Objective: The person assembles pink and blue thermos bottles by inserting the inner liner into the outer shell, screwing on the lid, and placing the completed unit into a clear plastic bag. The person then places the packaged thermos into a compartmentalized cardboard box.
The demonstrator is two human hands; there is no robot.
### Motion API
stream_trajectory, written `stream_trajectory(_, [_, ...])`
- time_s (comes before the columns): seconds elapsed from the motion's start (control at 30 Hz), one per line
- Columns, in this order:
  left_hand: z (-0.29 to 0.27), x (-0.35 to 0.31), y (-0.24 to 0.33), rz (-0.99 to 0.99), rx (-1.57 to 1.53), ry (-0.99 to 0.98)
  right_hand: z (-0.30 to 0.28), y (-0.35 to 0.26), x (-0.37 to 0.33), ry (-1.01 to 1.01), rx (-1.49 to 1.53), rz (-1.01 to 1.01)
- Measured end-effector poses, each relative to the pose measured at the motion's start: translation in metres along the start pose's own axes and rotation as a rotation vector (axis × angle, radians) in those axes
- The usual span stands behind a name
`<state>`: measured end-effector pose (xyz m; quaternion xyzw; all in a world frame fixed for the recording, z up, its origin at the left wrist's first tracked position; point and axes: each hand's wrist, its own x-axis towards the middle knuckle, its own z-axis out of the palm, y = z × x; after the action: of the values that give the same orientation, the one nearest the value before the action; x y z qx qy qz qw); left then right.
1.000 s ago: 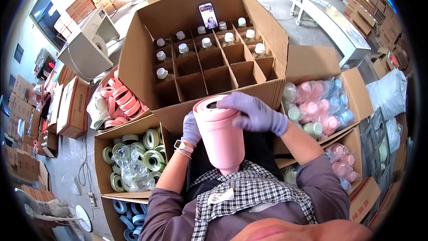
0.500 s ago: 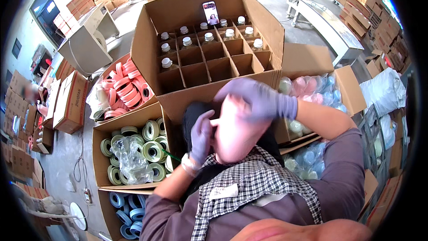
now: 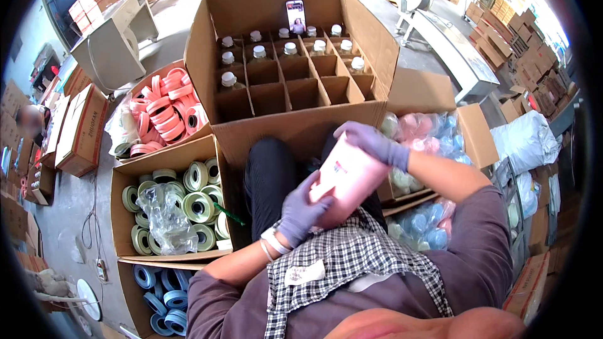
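Over my lap I hold a pink cylindrical container point(image 3: 348, 179) tilted, its upper end leaning to the right. My left hand point(image 3: 304, 210), in a purple glove, wraps the lower left side with the thumb across it. My right hand point(image 3: 375, 144), gloved too, closes over the upper end and hides it. In front of me stands an open cardboard box point(image 3: 301, 120) with a grid of dividers. Clear bottles with white caps point(image 3: 259, 52) stand in its back and left compartments; several nearer compartments hold none.
A phone point(image 3: 296, 16) leans inside the box's back wall. To the left, boxes hold pink rings point(image 3: 164, 113), green rings point(image 3: 199, 207) under clear plastic, and blue rings point(image 3: 173, 299). At right, boxes hold bagged pink and blue pieces point(image 3: 427, 132). A white bench point(image 3: 452, 44) stands beyond.
The pink container was blurred and more upright; now it leans right and shows sharply. My left hand has shifted to wrap its lower side. The whole view has shifted slightly.
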<state>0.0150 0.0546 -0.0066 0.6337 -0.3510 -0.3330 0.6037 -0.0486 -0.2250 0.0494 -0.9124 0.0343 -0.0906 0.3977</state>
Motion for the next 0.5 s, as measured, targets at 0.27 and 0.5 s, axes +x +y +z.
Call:
stream_trajectory(0.27, [-0.088, 0.029, 0.015, -0.070, -0.473, -0.715, -0.024, -0.159, -0.012, -0.420, -0.389, -0.737])
stream_trajectory(0.5, [-0.012, 0.010, -0.001, -0.119, 0.102, -0.017, -0.007, -0.031, 0.006, -0.187, 0.103, 0.012])
